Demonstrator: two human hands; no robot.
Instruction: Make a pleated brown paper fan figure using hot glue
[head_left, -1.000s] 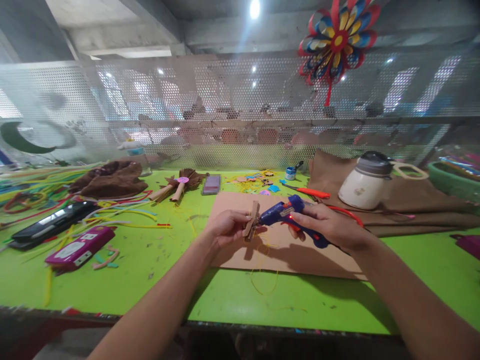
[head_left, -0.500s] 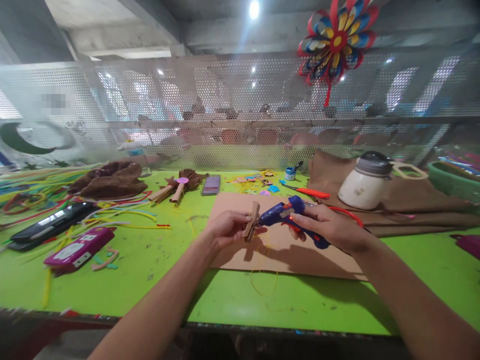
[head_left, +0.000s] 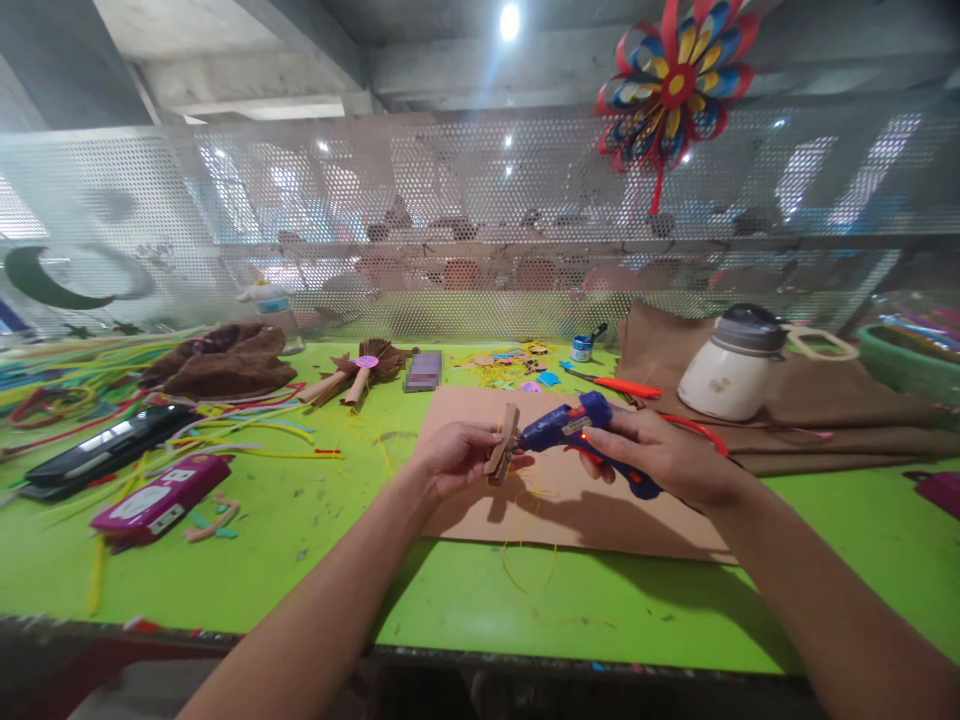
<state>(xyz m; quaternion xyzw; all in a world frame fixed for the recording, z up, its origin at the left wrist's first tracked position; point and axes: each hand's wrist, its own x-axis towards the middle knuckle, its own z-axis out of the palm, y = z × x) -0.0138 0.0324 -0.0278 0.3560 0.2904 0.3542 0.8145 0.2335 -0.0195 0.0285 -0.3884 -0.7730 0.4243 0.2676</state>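
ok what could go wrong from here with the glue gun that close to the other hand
The glue gun shows a lit red light, so it may be hot; its nozzle is right by the left hand, and a slip could burn the fingers.

Glue might also drip past the small brown piece onto the brown sheet below.

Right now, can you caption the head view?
Left hand holds a brown piece, right hand a blue glue gun.
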